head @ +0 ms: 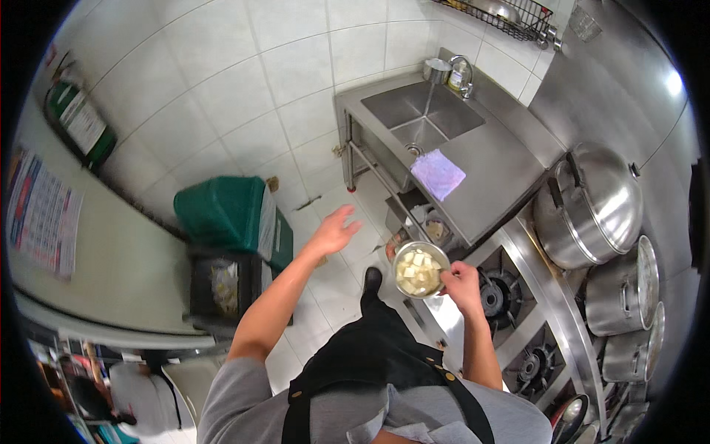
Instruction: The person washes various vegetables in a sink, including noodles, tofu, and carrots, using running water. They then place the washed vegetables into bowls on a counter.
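Observation:
My right hand (461, 287) grips the side of a round metal pot (397, 277), probably by a handle that my fingers hide. Pale cubes (417, 267), which look like tofu, lie in liquid inside it. The pot is held level in front of the gas stove, over the floor. My left hand (336, 232) is held out in the air with its fingers apart and nothing in it. Beyond both hands stands a steel counter with a sink (383, 105), where water runs from the curved tap (467, 72).
A lilac cloth (438, 174) lies at the counter's front edge. To the right are gas burners (492, 298) and large steel pots (588, 222). A green bin (219, 213) and a black bin (199, 294) stand at left. Another person (145, 397) is at lower left.

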### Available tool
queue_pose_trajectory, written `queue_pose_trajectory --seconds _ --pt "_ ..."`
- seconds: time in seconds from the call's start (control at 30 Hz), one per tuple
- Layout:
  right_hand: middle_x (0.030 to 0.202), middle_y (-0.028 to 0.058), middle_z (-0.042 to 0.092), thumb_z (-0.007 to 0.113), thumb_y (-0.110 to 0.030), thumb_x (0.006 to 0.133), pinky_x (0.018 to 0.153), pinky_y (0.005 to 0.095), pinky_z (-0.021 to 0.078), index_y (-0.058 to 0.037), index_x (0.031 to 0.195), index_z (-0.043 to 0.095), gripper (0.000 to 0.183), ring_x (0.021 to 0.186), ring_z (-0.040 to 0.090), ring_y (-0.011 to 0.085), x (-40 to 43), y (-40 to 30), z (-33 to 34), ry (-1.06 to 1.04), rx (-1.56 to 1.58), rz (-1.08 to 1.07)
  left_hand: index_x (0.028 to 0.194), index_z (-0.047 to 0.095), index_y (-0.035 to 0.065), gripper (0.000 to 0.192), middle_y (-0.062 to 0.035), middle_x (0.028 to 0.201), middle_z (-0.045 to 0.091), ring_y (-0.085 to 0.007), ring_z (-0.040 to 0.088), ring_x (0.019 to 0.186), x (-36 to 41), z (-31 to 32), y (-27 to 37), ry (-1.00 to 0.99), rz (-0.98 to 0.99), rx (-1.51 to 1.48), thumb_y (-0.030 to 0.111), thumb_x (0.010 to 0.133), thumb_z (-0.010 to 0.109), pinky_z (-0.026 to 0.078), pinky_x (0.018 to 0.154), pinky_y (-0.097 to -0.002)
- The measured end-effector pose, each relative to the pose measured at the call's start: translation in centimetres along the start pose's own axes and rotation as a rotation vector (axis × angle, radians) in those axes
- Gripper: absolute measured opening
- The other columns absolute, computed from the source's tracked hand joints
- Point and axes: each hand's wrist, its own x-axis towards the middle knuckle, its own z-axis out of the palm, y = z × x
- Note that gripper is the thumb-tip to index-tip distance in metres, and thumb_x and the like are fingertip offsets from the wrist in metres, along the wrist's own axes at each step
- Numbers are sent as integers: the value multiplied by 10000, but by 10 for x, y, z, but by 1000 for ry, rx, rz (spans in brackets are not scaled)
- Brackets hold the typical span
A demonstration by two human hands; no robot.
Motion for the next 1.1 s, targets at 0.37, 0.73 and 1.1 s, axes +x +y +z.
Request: queue_pose_trajectory --seconds 0.37,0.73,1.1 --pt "541 80 533 550 -22 719 417 288 457 31 583 485 161 482 577 152 419 -107 -6 391 8 192 1194 447 -2 494 -197 1356 341 -369 314 1269 614 60 -5 -143 297 475 195 783 638 340 1021 -431" --pt "592 58 542 531 -6 702 447 255 459 39 626 519 89 519 510 99 737 -205 84 860 -1 353 1404 121 -80 859 -219 1498 -29 -377 -40 1384 1017 -94 -230 -15 -468 813 472 848 472 47 1073 -580" --pt "591 72 568 569 -70 708 477 281 463 77 661 573 155 533 543 130 1041 -288 161 1066 -1 598 1405 238 22 566 -102 1509 138 -294 136 1384 1411 82 -121 -439 1097 624 143 873 388 119 1093 -545"
